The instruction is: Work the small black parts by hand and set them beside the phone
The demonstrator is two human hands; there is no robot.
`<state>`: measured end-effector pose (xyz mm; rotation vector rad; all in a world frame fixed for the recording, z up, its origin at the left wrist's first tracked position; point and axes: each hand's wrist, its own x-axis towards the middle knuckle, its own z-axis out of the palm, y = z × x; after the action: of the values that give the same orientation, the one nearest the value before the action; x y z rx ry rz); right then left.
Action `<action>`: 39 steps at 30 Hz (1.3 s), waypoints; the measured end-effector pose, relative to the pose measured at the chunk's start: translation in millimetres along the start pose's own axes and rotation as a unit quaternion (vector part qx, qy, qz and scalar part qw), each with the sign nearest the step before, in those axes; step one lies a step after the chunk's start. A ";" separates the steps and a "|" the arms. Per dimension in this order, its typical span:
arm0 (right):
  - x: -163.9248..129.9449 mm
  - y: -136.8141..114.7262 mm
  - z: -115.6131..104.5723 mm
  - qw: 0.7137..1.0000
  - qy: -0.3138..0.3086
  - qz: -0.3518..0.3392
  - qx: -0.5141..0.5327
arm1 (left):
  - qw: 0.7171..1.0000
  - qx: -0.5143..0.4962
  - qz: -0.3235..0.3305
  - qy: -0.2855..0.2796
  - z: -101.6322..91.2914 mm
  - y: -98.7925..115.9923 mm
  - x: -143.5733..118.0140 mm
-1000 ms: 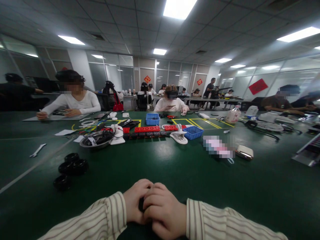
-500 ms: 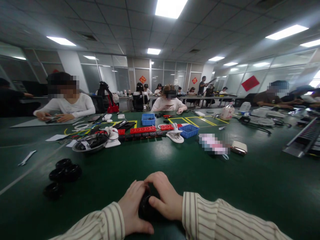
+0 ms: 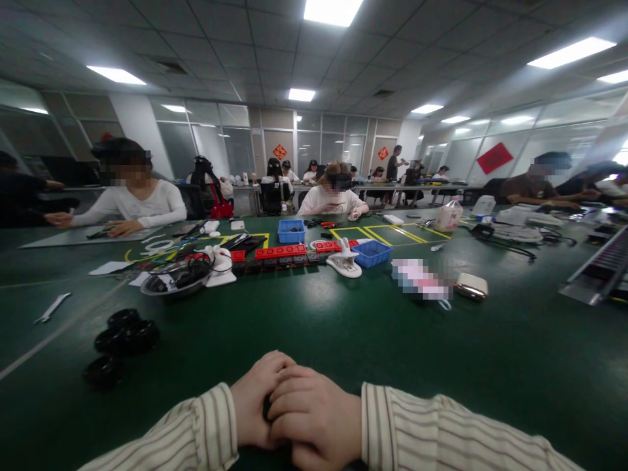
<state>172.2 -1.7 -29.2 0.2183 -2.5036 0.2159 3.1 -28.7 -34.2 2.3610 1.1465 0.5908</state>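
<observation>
Head view: the left hand (image 3: 252,405) and the right hand (image 3: 316,412), in striped sleeves (image 3: 422,418), meet near the middle of the near edge of the green table (image 3: 314,327); both grips are curled closed around a black object (image 3: 267,407), the right fingers bent, side by side, and laid over the left hand; only a dark sliver of the object shows in the gap between the hands, so how each fingertip bears on it cannot be told; half a second ago the right thumb and fingers stood apart and more of its black body showed; toward the near left corner of the table sit four black round pieces (image 3: 142,335), three clustered and one just beside them, nearer the near edge; a wrench (image 3: 53,307) lies farther out toward the left edge; toward the far edge stand a metal bowl (image 3: 169,292) of dark items, a row of red blocks (image 3: 280,252), a white clip (image 3: 345,261) and a blue tray (image 3: 375,261) just beside it; a pale case (image 3: 471,286) rests toward the right edge; a person in white (image 3: 331,203) sits at the far edge.
</observation>
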 end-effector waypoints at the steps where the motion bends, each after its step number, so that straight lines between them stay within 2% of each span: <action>1: 0.3 0.0 0.2 1.000 0.000 -0.016 0.001 | 1.000 0.000 0.001 0.000 0.1 -0.6 -0.2; 5: 0.3 -0.2 -2.4 0.998 0.055 -0.011 0.028 | 0.999 0.040 0.024 -0.004 3.3 -4.3 -3.0; 8: -0.5 -1.1 -8.6 0.992 0.091 0.075 0.046 | 0.998 0.059 0.032 -0.006 5.3 -7.9 -6.4; 12: -2.0 -0.4 -12.6 0.970 0.112 0.210 0.046 | 0.998 0.056 -0.004 0.004 6.6 -6.0 -9.1; 15: -3.4 1.3 -8.3 0.963 0.103 0.246 0.028 | 0.995 0.083 -0.042 0.020 8.7 1.5 -8.4; 21: -4.9 1.2 -1.0 0.978 0.019 0.207 -0.015 | 0.995 0.064 -0.071 0.015 6.5 8.6 -3.9; 26: -4.0 -1.2 -3.9 0.985 0.018 0.173 -0.021 | 1.000 0.020 -0.014 -0.013 -2.7 1.9 -0.6; 29: -3.0 -1.9 -3.5 0.994 -0.007 0.104 -0.014 | 0.999 0.023 0.017 -0.026 -3.8 -1.6 0.8; 32: -2.3 -1.1 -1.2 0.999 -0.031 0.024 -0.020 | 0.999 0.042 0.013 -0.004 -0.2 -4.9 -0.1; 35: -1.4 -0.3 -0.4 1.000 -0.012 0.002 -0.028 | 0.998 0.063 0.010 0.004 4.0 -8.4 -3.5; 39: -0.3 -1.9 -4.3 0.997 0.052 0.058 -0.006 | 0.994 0.104 0.017 -0.006 6.2 -8.2 -7.9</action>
<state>175.3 -2.6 -25.7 0.0554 -2.4156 0.2532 -3.0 -31.8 -45.3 2.5590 1.2167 0.4898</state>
